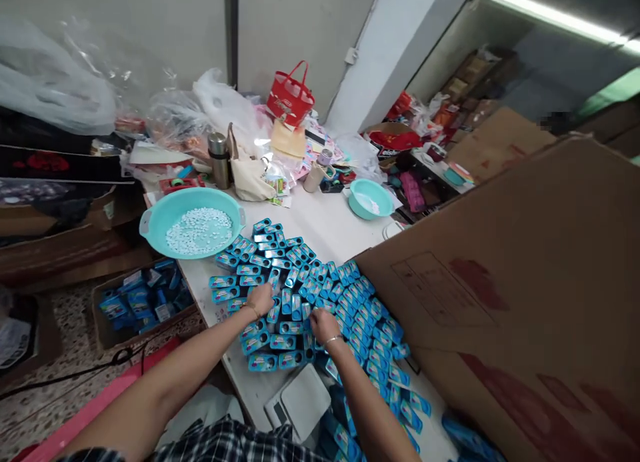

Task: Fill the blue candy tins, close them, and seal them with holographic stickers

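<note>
Many small blue boxes [284,342] stand packed together on the white table, most with a printed top and a dark round hole. Over the middle of them is my left hand [261,299], its fingers curled closed at the box tops. My right hand [324,325] is a little to the right and nearer to me, fingers pinched together against the boxes. What either hand grips, if anything, is hidden by the fingers. Beyond the left side of the boxes sits a turquoise basin [156,232] with a layer of small white pieces.
A smaller turquoise bowl [356,202] stands farther back. Along the right rises a large cardboard box [465,269]. A white scale [306,399] lies close to me. Left on the floor, a carton [103,332] holds blue packs. A steel flask [219,162] and red bag [290,102] are behind.
</note>
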Motion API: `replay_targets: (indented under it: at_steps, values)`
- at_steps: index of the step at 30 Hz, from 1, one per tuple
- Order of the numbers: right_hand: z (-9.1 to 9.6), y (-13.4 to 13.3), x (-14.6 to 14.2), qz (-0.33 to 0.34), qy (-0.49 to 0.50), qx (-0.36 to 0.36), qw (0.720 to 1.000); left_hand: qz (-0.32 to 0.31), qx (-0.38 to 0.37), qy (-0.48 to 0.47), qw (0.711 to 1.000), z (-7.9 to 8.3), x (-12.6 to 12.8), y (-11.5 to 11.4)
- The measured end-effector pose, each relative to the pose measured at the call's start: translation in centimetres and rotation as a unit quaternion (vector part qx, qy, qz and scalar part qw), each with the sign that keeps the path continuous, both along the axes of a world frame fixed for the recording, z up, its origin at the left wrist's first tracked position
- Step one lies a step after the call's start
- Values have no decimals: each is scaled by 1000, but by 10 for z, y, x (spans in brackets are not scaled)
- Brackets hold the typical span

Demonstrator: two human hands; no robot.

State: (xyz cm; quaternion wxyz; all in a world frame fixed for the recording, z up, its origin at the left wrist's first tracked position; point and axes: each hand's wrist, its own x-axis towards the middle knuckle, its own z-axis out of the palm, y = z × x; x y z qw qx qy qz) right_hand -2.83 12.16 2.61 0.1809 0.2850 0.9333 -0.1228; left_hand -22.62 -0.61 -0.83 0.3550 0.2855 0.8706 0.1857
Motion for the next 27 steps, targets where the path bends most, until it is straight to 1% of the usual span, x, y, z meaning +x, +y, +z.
replay_targets:
  at_steps: [3, 7, 10, 14, 17, 20, 22, 24, 27]
  values:
    - [-17, -13, 21, -80, 37, 2, 996, -75, -67, 37, 994, 5, -1, 13]
    - [-29, -18, 31, -155, 64, -7, 986, -140, -133, 73, 979, 9, -2, 31]
    - [-33, -15, 33, -190, 72, -14, 979, -163, -168, 86, 968, 9, -4, 41]
    - [-36, -6, 35, -220, 60, -34, 973, -170, -200, 81, 961, 6, -7, 47]
    - [-35, 1, 32, -218, 41, -64, 973, -160, -207, 64, 963, 5, -6, 50]
    - [-29, -1, 20, -184, 35, -97, 978, -128, -184, 49, 973, 7, -4, 50]
    - [-25, -10, 6, -150, 27, -119, 981, -94, -151, 35, 983, 11, -4, 48]
    - [-23, -21, -12, -123, 6, -131, 984, -52, -105, 11, 993, 16, -8, 40]
    - [-24, -34, -36, -107, -32, -127, 986, 17, -22, -59, 998, 27, -20, 17]
